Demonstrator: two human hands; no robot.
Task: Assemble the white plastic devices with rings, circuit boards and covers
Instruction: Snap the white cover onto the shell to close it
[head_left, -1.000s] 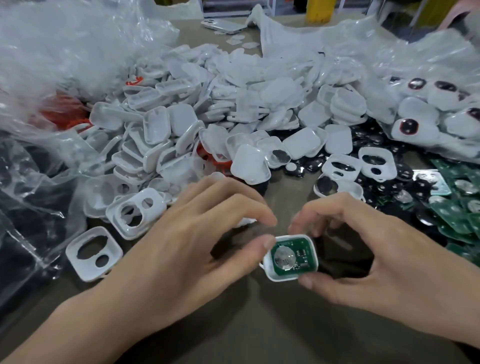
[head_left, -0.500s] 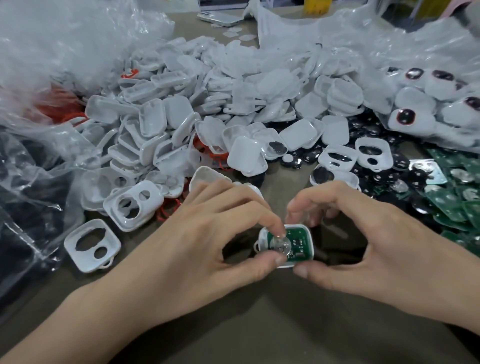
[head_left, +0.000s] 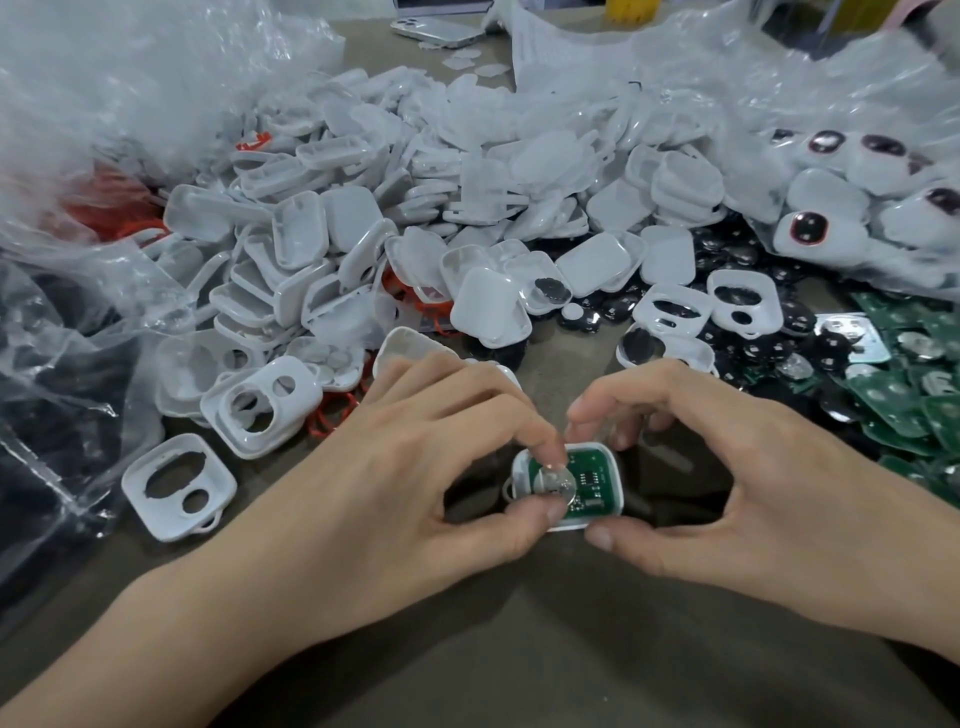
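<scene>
Shell (head_left: 595, 447), white and small, is held low at the middle of the table (head_left: 519, 649), caught between both hands. Its loop end points toward the left hand (head_left: 415, 467), so its long axis runs left to right. A green board (head_left: 595, 475) lies inside it, face up. The right hand (head_left: 779, 483) pinches the shell, thumb on the near edge, fingers curled over the far edge. The left hand pinches a round silver disc (head_left: 557, 482) between forefinger and thumb, over the board's left half. Whether the disc is seated I cannot tell. Covers (head_left: 467, 182) lie heaped beyond the hands, mostly leftward, so the left hand looks nearer to fetch one next.
</scene>
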